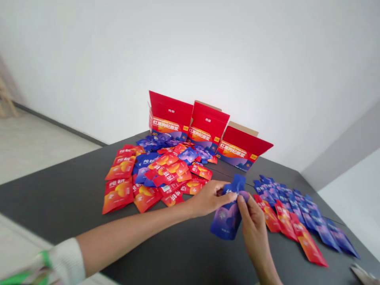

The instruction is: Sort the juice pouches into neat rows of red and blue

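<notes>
A blue drink pouch (226, 221) with a narrow spout-like top is held upright above the table. My left hand (214, 198) pinches its upper left side, thumb across the front. From the other side, my right hand (252, 213) grips the pouch's right edge near the top, thumb close to the left thumb. Left of my hands lies a loose heap of red pouches (170, 172) and blue pouches (147, 160). To the right, blue pouches (297, 202) lie in overlapping rows, with a few red pouches (308, 239) in front of them.
Three red cartons with raised lids stand along the back: a left carton (169, 126), a middle carton (204, 134) and a right carton (236, 152). Behind the dark table (68, 190) rises a white wall (118, 59). A pale object (363, 274), partly cut off, lies at the lower right.
</notes>
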Demonstrator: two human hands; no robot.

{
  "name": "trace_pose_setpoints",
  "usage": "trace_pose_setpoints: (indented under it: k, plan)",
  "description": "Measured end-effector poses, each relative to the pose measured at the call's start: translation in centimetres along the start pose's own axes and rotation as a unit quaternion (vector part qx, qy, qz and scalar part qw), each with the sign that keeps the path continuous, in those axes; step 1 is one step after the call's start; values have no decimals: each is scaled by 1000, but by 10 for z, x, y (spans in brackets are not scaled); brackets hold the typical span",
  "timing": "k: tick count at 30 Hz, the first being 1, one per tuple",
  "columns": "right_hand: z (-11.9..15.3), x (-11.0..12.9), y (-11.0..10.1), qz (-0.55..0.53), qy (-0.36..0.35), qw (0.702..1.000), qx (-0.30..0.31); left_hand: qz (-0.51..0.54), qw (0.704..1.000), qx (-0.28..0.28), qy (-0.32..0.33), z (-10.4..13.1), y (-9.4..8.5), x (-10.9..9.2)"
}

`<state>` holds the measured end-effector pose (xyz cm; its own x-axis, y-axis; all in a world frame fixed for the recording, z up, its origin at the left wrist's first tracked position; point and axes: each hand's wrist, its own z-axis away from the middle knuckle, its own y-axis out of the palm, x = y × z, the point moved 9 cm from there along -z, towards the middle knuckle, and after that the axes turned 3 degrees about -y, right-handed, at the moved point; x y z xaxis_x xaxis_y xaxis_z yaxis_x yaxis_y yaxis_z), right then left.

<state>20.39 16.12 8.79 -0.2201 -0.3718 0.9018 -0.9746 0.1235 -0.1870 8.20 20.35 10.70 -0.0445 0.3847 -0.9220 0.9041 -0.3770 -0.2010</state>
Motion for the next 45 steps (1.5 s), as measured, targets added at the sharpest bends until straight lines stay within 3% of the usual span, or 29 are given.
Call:
trace_pose_setpoints:
  k: [2, 6, 13, 19, 22, 26, 31, 33, 38, 43, 45]
  plan:
    - [4, -3, -1, -14, 9, 1000, 6, -4, 999, 48, 12, -3, 10, -3]
    - [11, -5, -10, -46, 4, 998, -40, -11, 988, 151, 41, -2, 28, -15]
    - [10, 2, 1, -136, 41, 988, 62, -76, 975, 189, 92, 5, 27, -31]
    - [9, 23, 5, -80, -1, 990, 120, -85, 948, 299, 71, 14, 37, -28]
    - [12, 30, 4, -45, -24, 992, 115, -84, 936, 335, 63, 18, 41, -32]
    - [16, 31, 5, -83, -14, 990, 112, -87, 937, 333, 65, 18, 42, -38]
    - [21, 32, 3, -28, -42, 993, 110, -96, 930, 344, 84, 21, 48, -39]
    - [21, 26, -2, -66, -24, 994, 89, -101, 933, 334, 90, 21, 46, -39]
    - [18, 11, -17, -179, 35, 983, 16, -115, 952, 267, 102, 16, 36, -43]
    - [11, 16, -12, -157, 22, 987, 33, -107, 976, 165, 90, 4, 26, -32]
    - [2, 6, -25, -142, 23, 990, 5, -95, 981, 152, 67, -3, 24, -22]
